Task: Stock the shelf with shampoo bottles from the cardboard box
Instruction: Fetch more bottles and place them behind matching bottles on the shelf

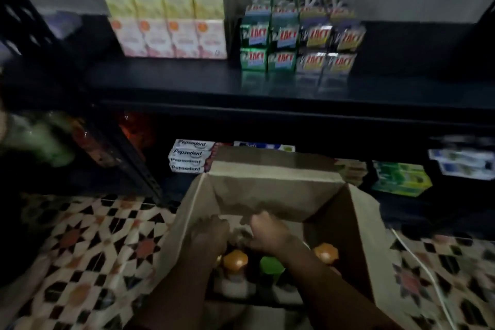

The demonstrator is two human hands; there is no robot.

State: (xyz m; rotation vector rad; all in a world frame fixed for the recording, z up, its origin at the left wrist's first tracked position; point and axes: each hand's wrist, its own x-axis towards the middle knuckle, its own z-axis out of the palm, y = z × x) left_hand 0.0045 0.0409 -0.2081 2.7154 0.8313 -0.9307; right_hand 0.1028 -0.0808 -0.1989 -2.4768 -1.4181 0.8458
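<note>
cardboard box (356, 225) | shampoo bottles (235, 262) upright, caps up | both hands inside, fingers' state unclear

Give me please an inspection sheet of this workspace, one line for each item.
Surface: patterned tile floor; black shelf partly bare.
Job's things: open cardboard box on the floor; bottles inside with orange caps and a green cap.
Clutter: nothing seen.
Grippers: left hand and right hand both reach into the box; grip too blurred to tell.
Cables: white cable on the floor right of the box.
Surroundings: Pepsodent cartons on the lower shelf; stacked product boxes above.
</note>
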